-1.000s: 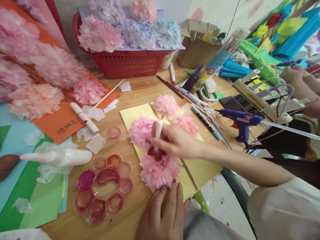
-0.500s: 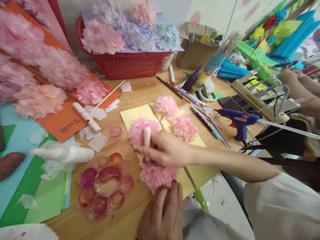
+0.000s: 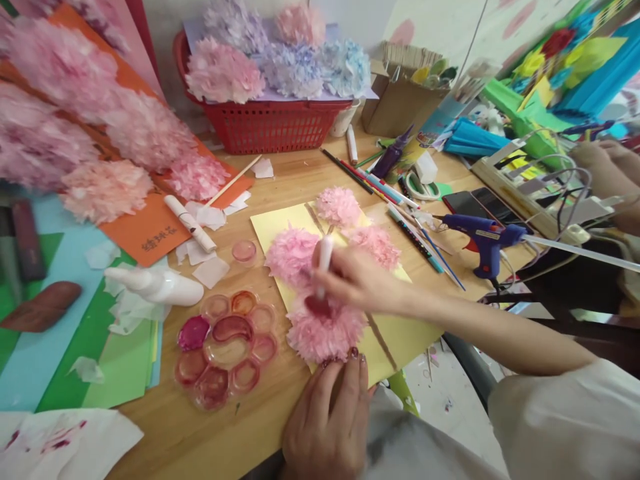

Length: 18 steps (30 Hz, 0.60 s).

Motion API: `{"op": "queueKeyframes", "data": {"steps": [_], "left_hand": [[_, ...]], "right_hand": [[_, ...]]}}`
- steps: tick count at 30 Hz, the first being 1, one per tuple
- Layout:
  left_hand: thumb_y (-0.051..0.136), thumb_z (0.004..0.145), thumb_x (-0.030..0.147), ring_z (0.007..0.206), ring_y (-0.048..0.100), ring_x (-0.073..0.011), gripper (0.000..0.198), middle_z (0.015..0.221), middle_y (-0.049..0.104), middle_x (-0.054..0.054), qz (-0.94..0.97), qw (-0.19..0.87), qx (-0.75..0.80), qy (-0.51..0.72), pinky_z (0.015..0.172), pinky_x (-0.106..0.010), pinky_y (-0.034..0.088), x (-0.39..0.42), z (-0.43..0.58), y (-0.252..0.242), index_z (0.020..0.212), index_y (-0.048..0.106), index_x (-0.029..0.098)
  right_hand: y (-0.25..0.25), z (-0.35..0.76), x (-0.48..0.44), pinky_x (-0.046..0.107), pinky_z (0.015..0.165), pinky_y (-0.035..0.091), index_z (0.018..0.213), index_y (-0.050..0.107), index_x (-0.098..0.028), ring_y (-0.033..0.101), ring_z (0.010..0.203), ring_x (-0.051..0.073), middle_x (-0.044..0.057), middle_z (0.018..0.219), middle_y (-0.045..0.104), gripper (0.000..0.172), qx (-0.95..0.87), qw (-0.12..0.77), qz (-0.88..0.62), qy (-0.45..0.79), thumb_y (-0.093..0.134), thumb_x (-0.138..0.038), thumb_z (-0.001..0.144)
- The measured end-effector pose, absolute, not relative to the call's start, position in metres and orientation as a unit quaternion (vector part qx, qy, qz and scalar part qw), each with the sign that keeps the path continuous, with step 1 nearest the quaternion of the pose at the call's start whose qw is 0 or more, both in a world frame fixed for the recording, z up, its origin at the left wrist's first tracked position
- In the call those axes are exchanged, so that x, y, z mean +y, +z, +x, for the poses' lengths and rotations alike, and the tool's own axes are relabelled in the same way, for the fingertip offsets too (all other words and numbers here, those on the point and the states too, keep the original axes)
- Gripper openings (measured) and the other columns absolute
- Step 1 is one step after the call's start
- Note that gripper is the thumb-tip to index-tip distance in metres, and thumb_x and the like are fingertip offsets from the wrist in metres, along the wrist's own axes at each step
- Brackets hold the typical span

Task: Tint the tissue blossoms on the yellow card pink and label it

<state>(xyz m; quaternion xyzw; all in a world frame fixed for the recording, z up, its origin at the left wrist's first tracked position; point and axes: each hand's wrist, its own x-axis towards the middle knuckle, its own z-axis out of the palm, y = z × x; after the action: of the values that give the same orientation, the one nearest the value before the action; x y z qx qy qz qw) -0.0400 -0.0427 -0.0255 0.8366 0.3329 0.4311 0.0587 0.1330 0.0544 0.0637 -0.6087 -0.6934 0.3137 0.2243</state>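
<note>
My right hand (image 3: pixel 357 277) reaches in from the right, fingers closed round the white handle of a brush (image 3: pixel 324 257). Its dark red bristles touch the top of the nearest pink paper flower (image 3: pixel 327 337) and look a little blurred. At the near side of that flower lies my left hand (image 3: pixel 327 417), fingers stretched forward with the tips at the petals; its thumb is hidden. The flower rests on a yellow sheet (image 3: pixel 415 320) with brown stems. Other pink flowers on it are a left one (image 3: pixel 293 255), a far one (image 3: pixel 337 205) and a right one (image 3: pixel 376 247), partly behind my right hand.
A paint-stained palette (image 3: pixel 225 350) and a white bottle (image 3: pixel 155 287) lie to the left. Farther back stands a red basket (image 3: pixel 275 127) of paper flowers. A blue glue gun (image 3: pixel 485 237) and pens (image 3: pixel 415 237) lie right. A person's hand (image 3: pixel 607 170) shows far right.
The view has shifted slightly. My right hand has moved right across the flowers, and the brush's dark bristles now show on the near flower. My left hand stays by its edge.
</note>
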Motion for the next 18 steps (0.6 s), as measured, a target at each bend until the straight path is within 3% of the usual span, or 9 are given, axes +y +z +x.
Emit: {"op": "queueKeyframes", "data": {"steps": [5,9,12,15,18], "left_hand": [[0.063,0.095,0.019,0.087,0.069,-0.0143,0.017,0.098,0.08,0.002,0.872,0.017,0.263,0.413,0.087,-0.024,0.049,-0.034,-0.048,-0.016,0.102,0.077,0.013],[0.056,0.096,0.01,0.09,0.07,-0.0135,0.022,0.099,0.08,0.002,0.881,0.011,0.215,0.421,0.094,-0.026,0.048,-0.03,-0.055,-0.013,0.099,0.077,0.013],[0.06,0.094,0.009,0.09,0.071,-0.0131,0.018,0.099,0.08,0.002,0.88,0.01,0.209,0.426,0.096,-0.025,0.049,-0.031,-0.056,-0.015,0.1,0.077,0.014],[0.064,0.092,0.009,0.088,0.071,-0.0125,0.016,0.099,0.08,0.003,0.877,0.005,0.217,0.428,0.094,-0.024,0.05,-0.033,-0.054,-0.017,0.102,0.077,0.015],[0.062,0.093,0.009,0.086,0.071,-0.0126,0.018,0.097,0.08,0.003,0.871,-0.002,0.221,0.439,0.089,-0.023,0.052,-0.033,-0.053,-0.02,0.099,0.077,0.016]], "right_hand": [[0.062,0.146,0.039,0.028,0.061,0.039,0.082,0.05,-0.021,0.054,0.065,0.014,0.004,0.079,0.065,0.026,-0.642,0.357,-0.641,0.221,0.045,-0.039,0.101],[0.059,0.147,0.035,0.028,0.06,0.039,0.08,0.052,-0.021,0.054,0.062,0.014,0.004,0.077,0.065,0.029,-0.68,0.317,-0.616,0.24,0.048,-0.043,0.098],[0.061,0.147,0.041,0.028,0.06,0.039,0.083,0.053,-0.019,0.056,0.064,0.014,0.005,0.077,0.067,0.029,-0.646,0.353,-0.644,0.208,0.045,-0.041,0.101],[0.064,0.147,0.047,0.027,0.064,0.042,0.086,0.055,-0.019,0.059,0.07,0.014,0.006,0.083,0.069,0.026,-0.705,0.341,-0.569,0.25,0.049,-0.04,0.099],[0.064,0.146,0.049,0.026,0.063,0.041,0.081,0.055,-0.019,0.057,0.067,0.013,0.004,0.078,0.067,0.028,-0.681,0.365,-0.597,0.215,0.048,-0.039,0.1]]}}
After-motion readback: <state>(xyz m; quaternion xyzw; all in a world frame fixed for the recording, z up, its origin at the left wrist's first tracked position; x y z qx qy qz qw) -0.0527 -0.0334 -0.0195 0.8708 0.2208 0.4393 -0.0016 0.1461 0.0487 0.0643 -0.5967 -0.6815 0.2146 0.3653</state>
